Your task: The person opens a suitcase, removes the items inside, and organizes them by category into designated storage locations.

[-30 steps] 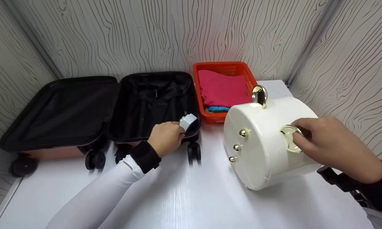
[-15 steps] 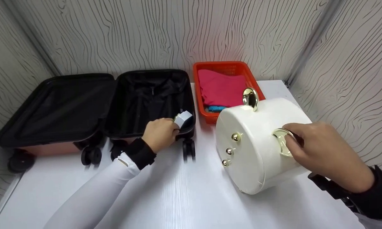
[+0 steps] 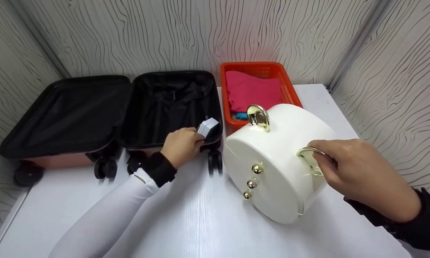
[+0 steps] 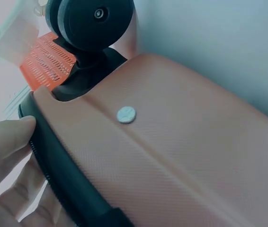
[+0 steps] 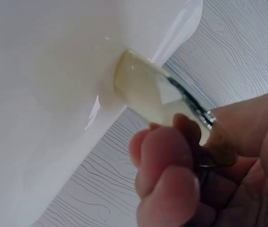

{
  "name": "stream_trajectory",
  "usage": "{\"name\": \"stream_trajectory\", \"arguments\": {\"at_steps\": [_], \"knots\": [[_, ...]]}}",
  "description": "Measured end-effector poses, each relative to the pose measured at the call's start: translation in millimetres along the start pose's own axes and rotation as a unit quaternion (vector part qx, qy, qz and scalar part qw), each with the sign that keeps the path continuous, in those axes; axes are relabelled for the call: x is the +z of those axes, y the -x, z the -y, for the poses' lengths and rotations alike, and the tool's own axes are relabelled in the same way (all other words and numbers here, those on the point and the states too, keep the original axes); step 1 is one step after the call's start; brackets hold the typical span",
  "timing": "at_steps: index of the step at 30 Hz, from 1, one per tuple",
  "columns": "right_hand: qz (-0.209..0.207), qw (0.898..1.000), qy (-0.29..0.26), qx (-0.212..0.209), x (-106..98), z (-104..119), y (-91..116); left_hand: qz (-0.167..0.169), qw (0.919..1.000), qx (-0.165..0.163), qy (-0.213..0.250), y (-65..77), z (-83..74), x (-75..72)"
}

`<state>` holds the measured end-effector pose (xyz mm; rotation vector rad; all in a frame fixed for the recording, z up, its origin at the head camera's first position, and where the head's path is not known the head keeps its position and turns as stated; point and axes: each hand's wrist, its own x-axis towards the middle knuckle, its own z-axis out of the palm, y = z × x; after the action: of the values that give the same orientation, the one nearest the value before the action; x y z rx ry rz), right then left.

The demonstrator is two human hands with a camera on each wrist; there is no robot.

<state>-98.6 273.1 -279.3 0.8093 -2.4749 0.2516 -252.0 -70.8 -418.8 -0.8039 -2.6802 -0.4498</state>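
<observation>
At the near right corner of the open suitcase (image 3: 164, 111), in the head view, the rim was gripped by the left hand (image 3: 182, 146); whether a small pale block (image 3: 208, 127) just beside was also held could not be told. To the right, the white case (image 3: 284, 139) was held over the surface (image 3: 200, 233) by its gold handle (image 3: 310, 159), clasped by the right hand (image 3: 356, 166). Far behind, pink cloth (image 3: 252, 91) was contained in a red basket (image 3: 250, 65). In the left wrist view, the rim was touched by the thumb. In the right wrist view, the handle was encircled by curled fingers.

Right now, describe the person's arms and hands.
No gloves on left hand or right hand; a wide black band circles each wrist. The smooth white fabric left sleeve has a slit near its cuff; the white right sleeve barely shows.
</observation>
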Motion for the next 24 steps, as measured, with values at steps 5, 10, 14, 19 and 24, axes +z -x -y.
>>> {"name": "stream_trajectory", "arguments": {"at_steps": [5, 10, 14, 19, 24], "knots": [[-0.006, 1.000, 0.017, 0.010, 2, 2, 0, -0.005, 1.0000, 0.004, 0.002, 0.6, 0.2, 0.9], [-0.020, 0.999, 0.029, 0.010, 4, 4, 4, -0.012, 0.9999, 0.008, 0.004, 2.3, 0.1, 4.3], [-0.017, 0.999, 0.034, 0.033, 3, 5, 9, -0.017, 0.9998, 0.009, 0.009, 5.0, -0.5, 7.1], [-0.006, 0.997, 0.040, 0.069, 0, -2, 11, -0.013, 0.9998, 0.008, 0.013, 5.2, -1.3, 6.2], [-0.001, 0.996, 0.044, 0.078, -2, -10, 10, -0.002, 1.0000, 0.008, 0.002, 1.4, -4.7, -0.3]]}}
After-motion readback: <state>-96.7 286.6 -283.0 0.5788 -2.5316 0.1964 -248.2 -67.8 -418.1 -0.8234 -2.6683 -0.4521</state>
